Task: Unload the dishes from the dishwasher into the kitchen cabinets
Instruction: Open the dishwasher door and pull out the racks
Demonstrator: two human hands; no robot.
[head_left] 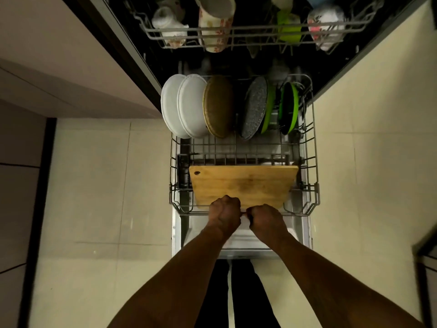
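The lower dishwasher rack (313, 162) stands pulled out over the open door. My left hand (225, 215) and my right hand (266, 220) both grip the rack's front rail, side by side. A wooden cutting board (243, 183) leans in the rack just beyond my knuckles. Further back stand two white plates (183, 106), a brown plate (218, 106), a speckled grey pan (254, 108) with a green rim and a black and green pan (288, 107). The upper rack (248, 31) holds patterned mugs, a white cup and a green cup.
A beige cabinet front (71, 74) runs along the left, beside the dishwasher. Pale floor tiles (99, 185) lie on both sides of the open door (246, 247). My dark trouser legs show below the door's edge.
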